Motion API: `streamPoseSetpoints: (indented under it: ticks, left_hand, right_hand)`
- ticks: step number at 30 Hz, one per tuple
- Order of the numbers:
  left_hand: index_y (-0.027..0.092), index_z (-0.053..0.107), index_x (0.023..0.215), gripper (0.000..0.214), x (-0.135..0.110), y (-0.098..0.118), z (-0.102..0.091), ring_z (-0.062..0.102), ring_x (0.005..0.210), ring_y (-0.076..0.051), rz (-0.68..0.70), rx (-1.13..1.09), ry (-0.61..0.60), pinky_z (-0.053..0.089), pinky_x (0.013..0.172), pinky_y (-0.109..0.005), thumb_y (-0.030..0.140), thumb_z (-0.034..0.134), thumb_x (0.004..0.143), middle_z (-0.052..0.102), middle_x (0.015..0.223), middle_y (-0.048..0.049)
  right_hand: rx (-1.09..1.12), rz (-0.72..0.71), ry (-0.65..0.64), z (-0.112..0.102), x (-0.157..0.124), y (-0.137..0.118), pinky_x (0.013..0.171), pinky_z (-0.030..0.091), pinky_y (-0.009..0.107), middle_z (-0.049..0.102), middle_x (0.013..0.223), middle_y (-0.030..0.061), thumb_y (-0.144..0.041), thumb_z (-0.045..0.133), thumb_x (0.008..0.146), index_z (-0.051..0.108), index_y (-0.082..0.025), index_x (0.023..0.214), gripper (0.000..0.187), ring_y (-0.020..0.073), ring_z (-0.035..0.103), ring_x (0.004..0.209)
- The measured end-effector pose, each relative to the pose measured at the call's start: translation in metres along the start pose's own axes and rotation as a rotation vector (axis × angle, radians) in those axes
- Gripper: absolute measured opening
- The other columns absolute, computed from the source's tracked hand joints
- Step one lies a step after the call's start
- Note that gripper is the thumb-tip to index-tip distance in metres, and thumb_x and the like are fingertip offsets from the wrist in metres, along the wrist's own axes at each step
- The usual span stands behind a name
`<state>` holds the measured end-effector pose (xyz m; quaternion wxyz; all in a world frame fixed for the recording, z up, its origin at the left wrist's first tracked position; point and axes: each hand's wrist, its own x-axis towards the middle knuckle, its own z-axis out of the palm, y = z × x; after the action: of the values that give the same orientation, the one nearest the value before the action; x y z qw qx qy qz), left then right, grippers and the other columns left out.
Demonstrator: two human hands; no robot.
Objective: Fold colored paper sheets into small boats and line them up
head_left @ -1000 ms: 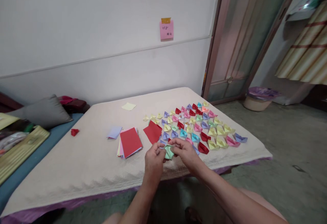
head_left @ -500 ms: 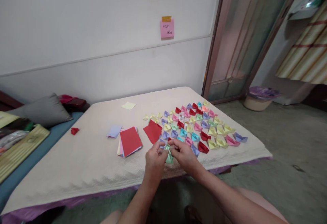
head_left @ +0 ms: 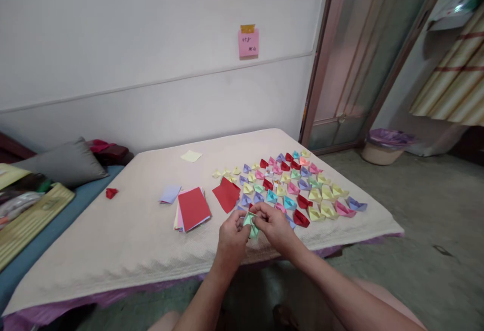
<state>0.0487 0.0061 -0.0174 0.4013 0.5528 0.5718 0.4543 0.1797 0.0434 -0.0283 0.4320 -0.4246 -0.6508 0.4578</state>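
Between my two hands is a small folded piece of light green paper (head_left: 252, 229), pointed at the top. My left hand (head_left: 232, 233) pinches its left side with thumb and fingers. On the other side my right hand (head_left: 272, 222) grips its upper right edge. Just beyond the hands, rows of small folded paper boats (head_left: 291, 188) in several colours cover the right part of the table. A red sheet (head_left: 226, 194) lies left of the boats, over part of the pale yellow ones. Beside it is a stack of coloured paper topped by a red sheet (head_left: 193, 208).
Lilac paper (head_left: 170, 194) and a pale yellow sheet (head_left: 191, 156) rest on the cream-covered table (head_left: 124, 240). A crumpled-looking red paper piece (head_left: 111, 193) is at the left. A grey cushion (head_left: 71, 162) lies beyond; a lined bin (head_left: 383, 147) stands on the floor at right.
The green paper has shifted slightly right and up with both hands, and its folded faces are turned a little more toward me. Everything on the table stays in place.
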Motion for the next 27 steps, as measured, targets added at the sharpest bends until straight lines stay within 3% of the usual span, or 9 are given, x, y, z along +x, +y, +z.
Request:
streamPoseSetpoints:
  ticks: [3,9,16,20,22,24,27]
  left_hand:
    - [0.017,0.058,0.089,0.022,0.000,0.001,0.000,0.044,0.048,-0.010,-0.058,-0.085,0.024,0.035,0.047,-0.021,0.015,0.051,0.068,0.049,0.055,0.0053]
    - [0.017,0.060,0.092,0.026,0.001,-0.006,0.002,0.044,0.051,-0.010,-0.011,-0.025,0.099,0.033,0.048,-0.020,0.014,0.052,0.068,0.051,0.057,0.0051]
    - [0.016,0.061,0.084,0.023,0.002,-0.007,0.007,0.044,0.053,-0.010,0.007,-0.048,0.069,0.033,0.049,-0.019,0.011,0.054,0.063,0.054,0.059,0.0042]
    - [0.015,0.059,0.087,0.026,0.004,-0.005,0.003,0.042,0.047,-0.009,-0.051,-0.104,0.119,0.032,0.045,-0.019,0.014,0.056,0.062,0.048,0.052,0.0069]
    - [0.015,0.059,0.088,0.025,0.005,-0.004,0.001,0.045,0.048,-0.010,-0.047,-0.116,0.156,0.034,0.046,-0.020,0.015,0.056,0.063,0.051,0.053,0.0062]
    - [0.015,0.059,0.087,0.023,0.006,-0.004,0.000,0.048,0.050,-0.010,-0.027,-0.132,0.179,0.036,0.048,-0.020,0.015,0.055,0.064,0.054,0.055,0.0051]
    - [0.016,0.059,0.086,0.022,0.005,-0.004,0.001,0.048,0.050,-0.010,-0.010,-0.157,0.202,0.037,0.049,-0.019,0.015,0.055,0.065,0.054,0.056,0.0051]
  right_hand:
    - [0.092,0.061,-0.049,-0.003,0.002,-0.006,0.049,0.030,0.022,0.043,0.052,-0.0071,-0.018,0.052,0.067,0.057,-0.019,0.079,0.013,0.0109,0.039,0.050]
    - [0.146,0.123,-0.058,-0.003,0.003,-0.007,0.048,0.028,0.021,0.044,0.053,-0.0082,-0.011,0.051,0.055,0.056,-0.019,0.078,0.025,0.0098,0.039,0.049]
    - [0.016,0.062,-0.018,0.003,0.001,0.004,0.049,0.031,0.021,0.044,0.056,-0.0080,-0.008,0.049,0.056,0.057,-0.020,0.081,0.029,0.0106,0.042,0.052]
    - [0.038,0.067,0.001,0.001,0.001,0.001,0.055,0.039,0.023,0.054,0.066,-0.0040,-0.012,0.052,0.062,0.054,-0.019,0.088,0.027,0.0133,0.051,0.060]
    - [-0.060,-0.011,0.094,-0.002,0.000,-0.006,0.065,0.043,0.027,0.057,0.076,-0.0003,-0.014,0.052,0.064,0.054,-0.020,0.086,0.023,0.0162,0.054,0.070]
    - [-0.240,-0.172,0.197,-0.003,-0.004,-0.013,0.075,0.042,0.032,0.058,0.082,0.0025,-0.013,0.052,0.066,0.054,-0.020,0.080,0.016,0.0192,0.054,0.080]
    - [-0.464,-0.416,0.252,0.000,-0.012,-0.019,0.082,0.038,0.036,0.059,0.090,0.0064,-0.013,0.055,0.067,0.055,-0.020,0.075,0.010,0.0230,0.052,0.089]
